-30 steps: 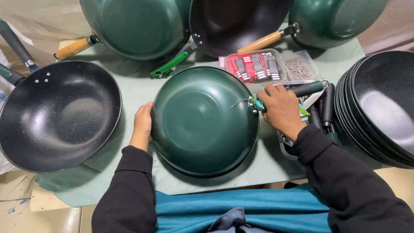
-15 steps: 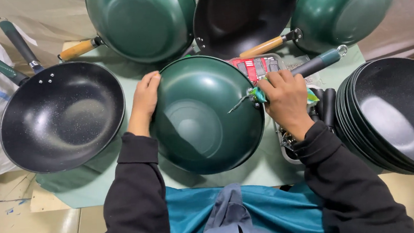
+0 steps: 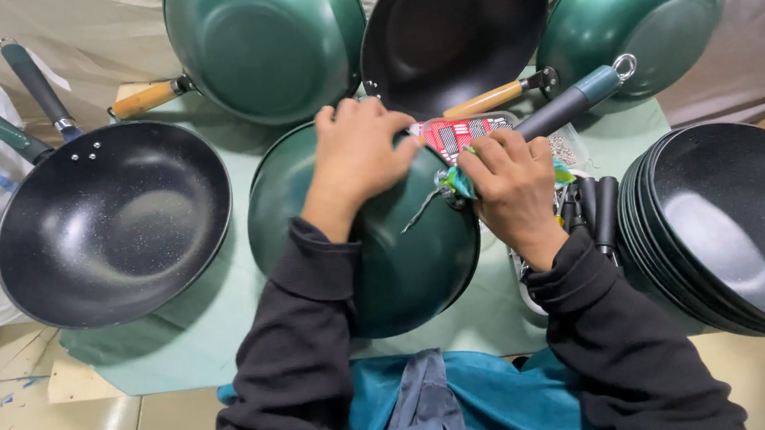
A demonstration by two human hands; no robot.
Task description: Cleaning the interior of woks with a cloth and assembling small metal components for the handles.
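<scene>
My left hand (image 3: pixel 354 157) lies palm-down with curled fingers (image 3: pixel 365 115) over the upper rim of the round, dark green metal wok (image 3: pixel 377 261), which is turned bottom-up and tilted towards me; the grip appears to steady the pan against my lap. My right hand (image 3: pixel 514 190) is closed around a green-handled tool (image 3: pixel 458 181), pressed at the wok's right rim just beside the left fingertips. A thin metal tip shows below the knuckles, and I cannot tell what kind of tool it is. A grey pan handle with a metal hanging ring (image 3: pixel 575 101) runs up and away from the right fingers, seemingly joined to the wok at the point worked on.

Beyond the fingers, three more woks lean against the backdrop: a green one with a wooden handle (image 3: pixel 266 41), a black-lined one (image 3: pixel 454 29) and another green one (image 3: pixel 637 17). Left of the left hand rests a black speckled wok (image 3: pixel 111 225) on the pale green table cover (image 3: pixel 208 327). Right of the right hand stands a nested stack of black woks (image 3: pixel 734 221), with loose dark handles (image 3: pixel 590 211) between.
</scene>
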